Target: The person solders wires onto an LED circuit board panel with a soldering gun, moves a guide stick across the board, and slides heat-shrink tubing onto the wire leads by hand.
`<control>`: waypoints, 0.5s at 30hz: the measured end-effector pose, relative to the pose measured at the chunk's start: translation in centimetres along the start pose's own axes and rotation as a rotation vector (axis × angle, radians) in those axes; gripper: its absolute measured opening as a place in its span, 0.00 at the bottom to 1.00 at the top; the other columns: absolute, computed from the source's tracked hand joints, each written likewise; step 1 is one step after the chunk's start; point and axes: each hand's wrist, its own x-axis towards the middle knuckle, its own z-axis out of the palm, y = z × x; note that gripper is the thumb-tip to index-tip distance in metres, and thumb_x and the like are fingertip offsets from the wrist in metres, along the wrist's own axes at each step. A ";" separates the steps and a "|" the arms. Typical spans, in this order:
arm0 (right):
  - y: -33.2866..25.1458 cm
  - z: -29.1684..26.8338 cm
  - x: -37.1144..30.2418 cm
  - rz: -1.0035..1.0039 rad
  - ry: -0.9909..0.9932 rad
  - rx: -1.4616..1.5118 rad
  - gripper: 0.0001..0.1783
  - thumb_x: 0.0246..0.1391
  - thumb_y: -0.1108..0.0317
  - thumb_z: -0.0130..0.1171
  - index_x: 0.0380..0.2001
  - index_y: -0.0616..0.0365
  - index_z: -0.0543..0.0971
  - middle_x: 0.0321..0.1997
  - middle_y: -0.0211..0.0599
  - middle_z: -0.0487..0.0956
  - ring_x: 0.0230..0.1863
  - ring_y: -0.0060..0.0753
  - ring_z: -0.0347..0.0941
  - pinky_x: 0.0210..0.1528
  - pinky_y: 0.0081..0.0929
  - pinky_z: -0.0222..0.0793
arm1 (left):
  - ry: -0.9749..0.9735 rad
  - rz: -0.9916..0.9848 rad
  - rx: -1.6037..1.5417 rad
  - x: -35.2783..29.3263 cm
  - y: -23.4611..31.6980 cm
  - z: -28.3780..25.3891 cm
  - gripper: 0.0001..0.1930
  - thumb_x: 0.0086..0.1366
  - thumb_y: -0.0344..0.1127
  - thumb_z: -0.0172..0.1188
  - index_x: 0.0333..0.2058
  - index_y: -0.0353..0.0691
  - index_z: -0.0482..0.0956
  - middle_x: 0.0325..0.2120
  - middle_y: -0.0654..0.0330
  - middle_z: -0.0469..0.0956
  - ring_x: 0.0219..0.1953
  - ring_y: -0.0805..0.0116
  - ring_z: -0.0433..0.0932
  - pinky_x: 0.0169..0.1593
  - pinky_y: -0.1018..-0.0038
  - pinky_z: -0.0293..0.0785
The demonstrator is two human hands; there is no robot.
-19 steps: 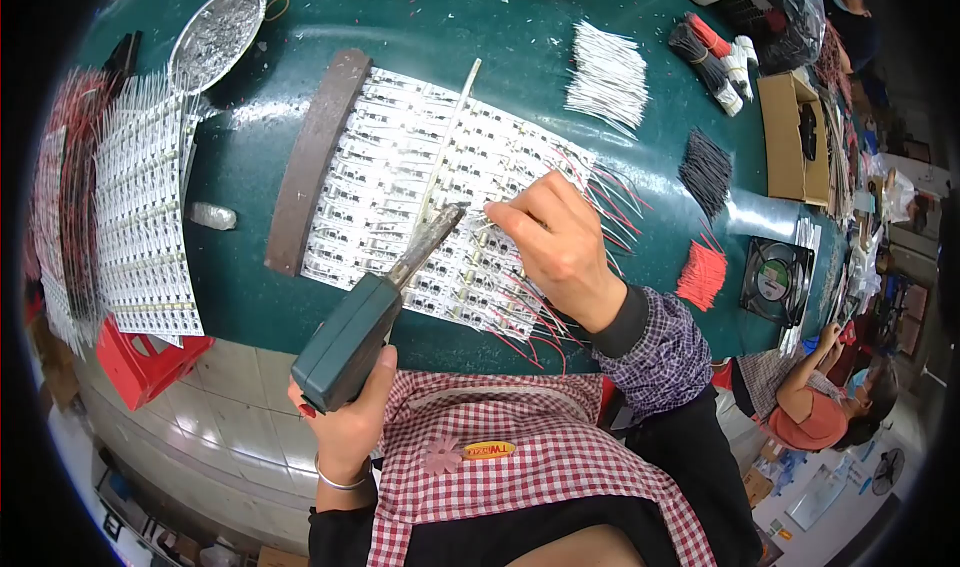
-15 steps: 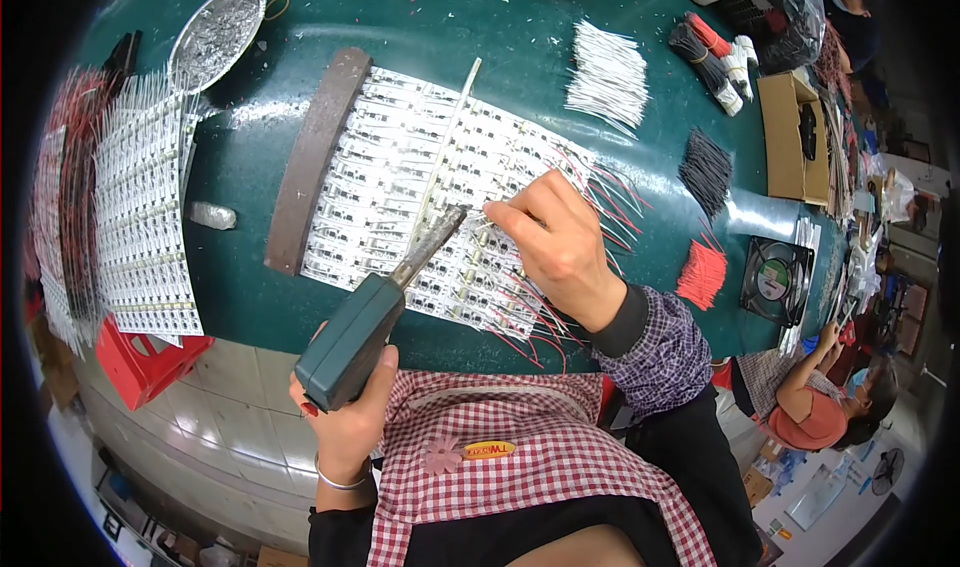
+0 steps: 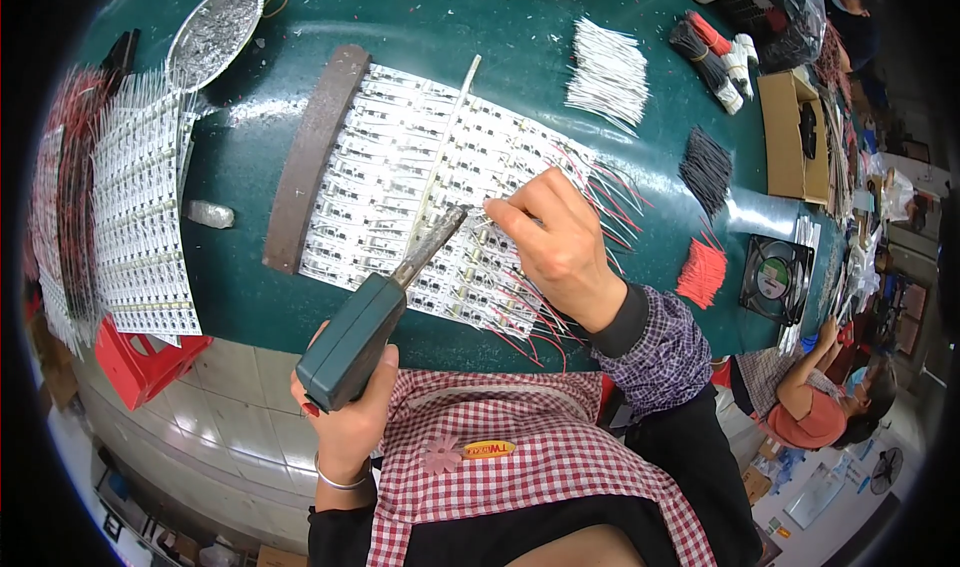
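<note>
My left hand is wrapped round the green handle of a soldering gun. Its metal barrel slants up and to the right, bringing the dark tip over a white sheet of small circuit boards. Close beside that tip, my right hand is closed in a pinch on a thin wire, mostly hidden by the fingers. Red, white and dark wires stick out from the sheet's right side. A brown bar lies along its left edge, and a narrow pale strip crosses its middle.
Bundles of white wires, black wires and red wires lie rightward, near a small fan and cardboard box. Wired board sheets and a bowl of metal scraps stand left. Another person works at right.
</note>
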 end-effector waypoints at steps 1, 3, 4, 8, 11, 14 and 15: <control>0.0 0.0 0.0 -0.006 0.003 -0.009 0.15 0.37 0.76 0.58 0.34 0.62 0.79 0.29 0.33 0.71 0.34 0.35 0.68 0.33 0.30 0.68 | -0.003 -0.006 0.001 0.0 0.2 0.0 0.11 0.51 0.23 0.68 0.34 0.29 0.80 0.28 0.58 0.81 0.27 0.73 0.78 0.32 0.77 0.73; 0.0 0.1 0.0 -0.011 0.008 -0.012 0.15 0.37 0.76 0.58 0.34 0.62 0.79 0.30 0.33 0.71 0.34 0.35 0.68 0.33 0.30 0.68 | -0.006 -0.012 0.003 -0.2 0.1 0.0 0.11 0.51 0.23 0.68 0.35 0.29 0.80 0.28 0.57 0.81 0.27 0.73 0.79 0.32 0.77 0.73; 0.0 0.2 0.0 -0.018 0.012 -0.014 0.15 0.37 0.76 0.58 0.34 0.62 0.79 0.30 0.33 0.71 0.34 0.35 0.68 0.33 0.30 0.68 | 0.016 -0.023 -0.005 -0.4 -0.3 -0.1 0.11 0.51 0.23 0.68 0.35 0.28 0.81 0.29 0.57 0.81 0.27 0.73 0.79 0.32 0.77 0.73; -0.1 0.0 0.0 -0.017 0.008 -0.025 0.14 0.37 0.76 0.58 0.34 0.62 0.78 0.30 0.34 0.71 0.34 0.35 0.68 0.33 0.30 0.68 | 0.069 -0.102 -0.066 -1.1 -1.0 -0.7 0.12 0.52 0.24 0.69 0.36 0.27 0.81 0.29 0.57 0.82 0.28 0.73 0.79 0.32 0.76 0.74; -0.2 0.0 0.0 -0.017 0.015 -0.030 0.14 0.37 0.76 0.58 0.34 0.62 0.79 0.30 0.34 0.71 0.34 0.35 0.68 0.33 0.30 0.68 | 0.061 -0.121 -0.098 -1.0 -0.3 -0.7 0.11 0.52 0.23 0.69 0.35 0.27 0.81 0.29 0.57 0.83 0.29 0.73 0.79 0.33 0.76 0.74; -0.3 -0.3 -0.1 0.000 0.010 -0.025 0.14 0.37 0.76 0.58 0.34 0.61 0.79 0.30 0.34 0.72 0.35 0.35 0.69 0.34 0.29 0.68 | 0.056 -0.079 -0.089 -0.8 0.1 -0.4 0.11 0.53 0.23 0.69 0.35 0.27 0.81 0.30 0.57 0.83 0.29 0.73 0.79 0.33 0.76 0.74; -0.4 -0.5 -0.2 0.020 0.014 -0.015 0.14 0.37 0.77 0.58 0.33 0.61 0.79 0.30 0.34 0.72 0.35 0.35 0.69 0.34 0.30 0.69 | 0.059 -0.078 -0.088 -0.8 0.1 -0.5 0.11 0.53 0.23 0.69 0.35 0.27 0.81 0.30 0.57 0.83 0.29 0.73 0.79 0.33 0.76 0.74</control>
